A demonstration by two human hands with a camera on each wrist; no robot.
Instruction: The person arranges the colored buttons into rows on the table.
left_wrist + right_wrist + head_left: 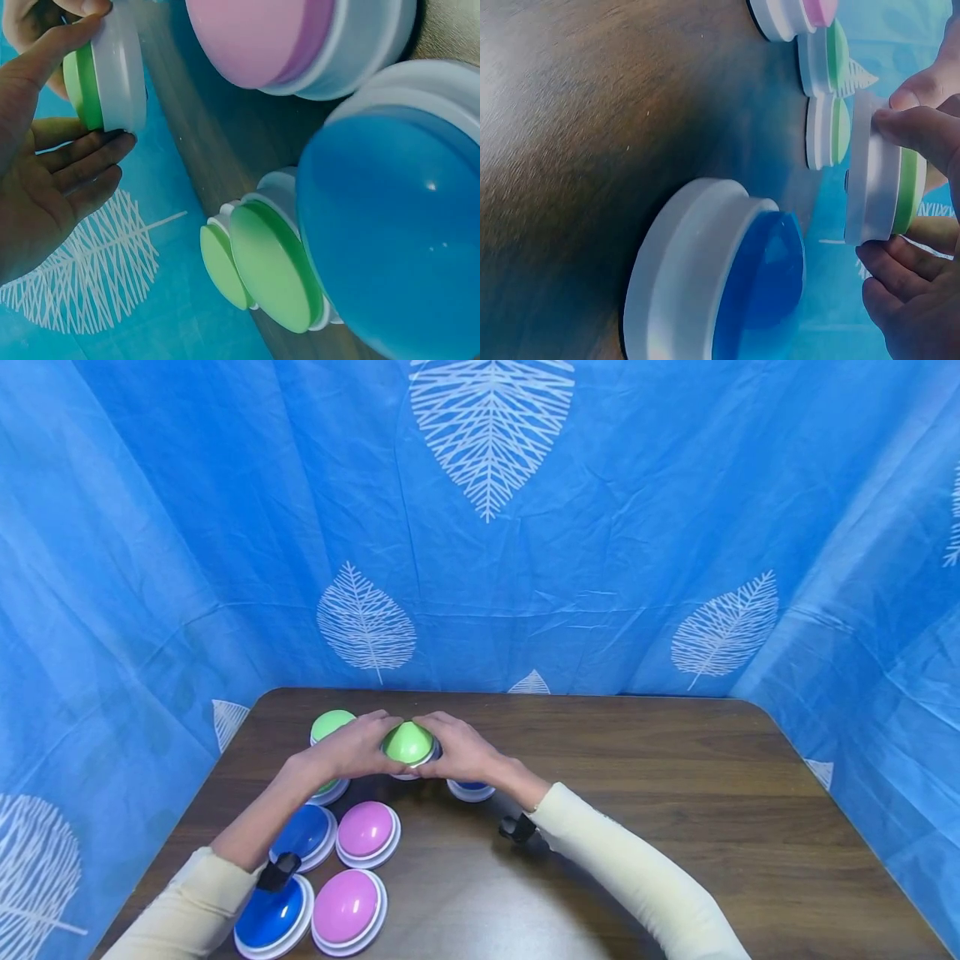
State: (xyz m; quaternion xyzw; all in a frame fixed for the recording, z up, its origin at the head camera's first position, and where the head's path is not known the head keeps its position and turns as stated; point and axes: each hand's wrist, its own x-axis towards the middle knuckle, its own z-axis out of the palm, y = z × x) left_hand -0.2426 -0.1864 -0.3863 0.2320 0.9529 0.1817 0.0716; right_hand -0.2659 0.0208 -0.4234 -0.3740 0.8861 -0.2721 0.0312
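Both hands hold one green-domed push button [408,743] with a white base, raised above the table. My left hand [352,750] grips its left side and my right hand [463,753] grips its right side. In the left wrist view the white base [121,71] sits between thumb and fingers, and the right wrist view shows the same grip on the rim [877,176]. Just below the right hand is a blue push button [471,793], partly hidden. Behind the left hand stand two green push buttons, one far [332,723] and one mostly covered [327,791].
Nearer on the left, two blue buttons [302,831] and two pink buttons [366,828] stand in two columns. They rest on a brown wooden table [637,793]. Blue curtains [585,560] with white leaf prints hang behind the table and on both sides.
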